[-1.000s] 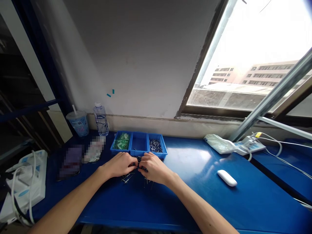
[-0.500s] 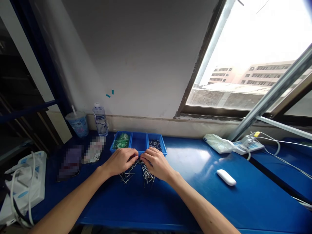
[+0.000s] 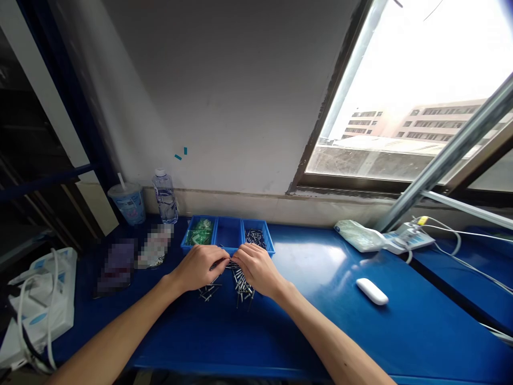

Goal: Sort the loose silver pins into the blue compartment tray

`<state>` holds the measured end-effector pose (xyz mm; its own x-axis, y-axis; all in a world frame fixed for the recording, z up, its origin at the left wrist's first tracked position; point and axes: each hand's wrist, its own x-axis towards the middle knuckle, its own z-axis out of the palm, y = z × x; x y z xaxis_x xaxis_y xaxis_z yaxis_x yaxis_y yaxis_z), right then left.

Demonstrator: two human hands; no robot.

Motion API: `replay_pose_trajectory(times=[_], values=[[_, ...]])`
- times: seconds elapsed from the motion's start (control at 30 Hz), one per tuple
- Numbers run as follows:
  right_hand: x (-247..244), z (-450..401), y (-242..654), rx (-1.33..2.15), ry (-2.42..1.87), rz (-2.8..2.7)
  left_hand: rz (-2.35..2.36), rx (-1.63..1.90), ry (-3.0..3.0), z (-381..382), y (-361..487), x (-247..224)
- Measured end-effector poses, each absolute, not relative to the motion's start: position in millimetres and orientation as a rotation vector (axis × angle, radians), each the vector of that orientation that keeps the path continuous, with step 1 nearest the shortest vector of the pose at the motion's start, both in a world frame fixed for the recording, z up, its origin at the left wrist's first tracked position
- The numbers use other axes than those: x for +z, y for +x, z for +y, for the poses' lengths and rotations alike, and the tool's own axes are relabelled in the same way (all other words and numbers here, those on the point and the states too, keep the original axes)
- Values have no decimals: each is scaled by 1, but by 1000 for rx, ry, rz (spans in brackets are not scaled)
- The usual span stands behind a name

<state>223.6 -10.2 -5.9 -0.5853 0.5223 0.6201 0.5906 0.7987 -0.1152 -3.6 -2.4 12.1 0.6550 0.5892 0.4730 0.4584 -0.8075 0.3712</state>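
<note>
left hand: the left hand (image 3: 199, 269) rests low on the blue tabletop (image 3: 304, 315), knuckles up, fingers (image 3: 218, 260) curled in toward the other hand.
right hand: the right hand (image 3: 256, 269) mirrors it, fingers (image 3: 239, 256) bent inward so both sets of tips meet right in front of the tray.
what's pinched: looks like one small metal pin (image 3: 230, 261) sits between the two sets of fingertips, thin and dark. Honestly too tiny to tell which hand really has hold of it, or how tight.
finger state: both hands are narrowed down to a pinch, nothing spread wide.
loose pins: a scatter of pins (image 3: 242, 286) lies on the tabletop directly under and just behind the hands, some poking out below the left palm, more bunched under the right one.
tray: a blue three-compartment tray (image 3: 228, 247) sits just past the fingertips. Left compartment has green pieces (image 3: 199, 233), the middle one looks bare blue, the right one has more dark pins (image 3: 255, 238).
off to the left: a clear water bottle (image 3: 164, 197) and a lidded cup with a straw (image 3: 128, 202) stand by the wall, well apart from the hands.
off to the right: a white mouse (image 3: 372, 291) lies on the tabletop, with a power strip and cables (image 3: 409, 238) farther back near the window.
</note>
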Motion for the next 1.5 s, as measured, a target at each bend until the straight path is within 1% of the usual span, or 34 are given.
replay_pose_trajectory(times=[0.27,0.47,0.83,1.13,1.5], values=[[-6,-6,225,-144,-749,-2208,918,921,2663,-1,-4,13],[-5,-5,229,-159,-796,-2196,952,893,2661,-2,-4,15],[-12,-3,230,-112,-815,-2190,947,879,2658,-2,-4,17],[-13,-8,224,-2,-795,-2250,875,843,2679,-2,-4,12],[-10,-8,224,-83,-817,-2216,874,894,2686,1,-5,13]])
